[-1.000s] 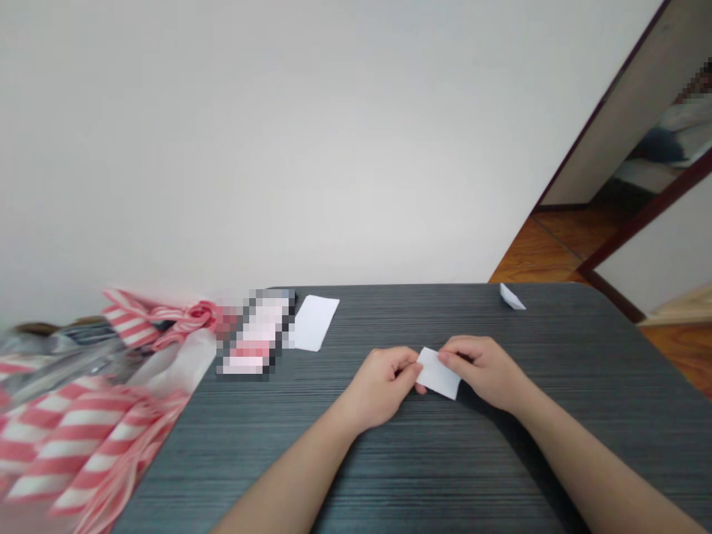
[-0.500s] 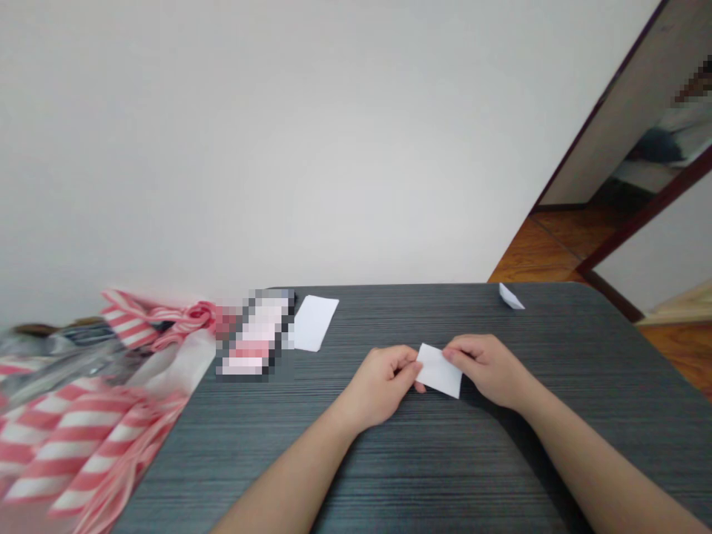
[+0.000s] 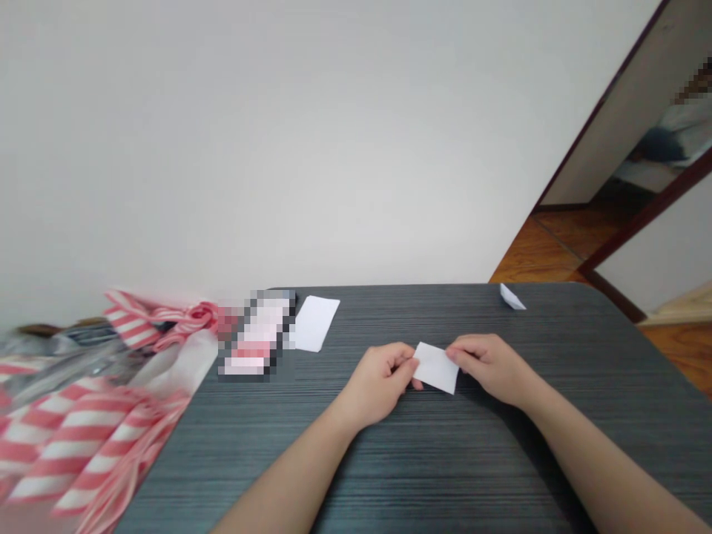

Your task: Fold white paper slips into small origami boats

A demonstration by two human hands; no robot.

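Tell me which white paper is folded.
The small one at the far right edge of the tabletop; the held sheet and the sheet lying farther left look flat.

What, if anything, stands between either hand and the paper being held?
Nothing visible does: the left hand and right hand each pinch an opposite end of the white paper rectangle directly, with no object between them.

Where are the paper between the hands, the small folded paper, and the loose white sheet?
Held paper (image 3: 437,368): head view, its middle.
Small folded paper (image 3: 511,297): head view, its middle.
Loose white sheet (image 3: 314,323): head view, its middle.
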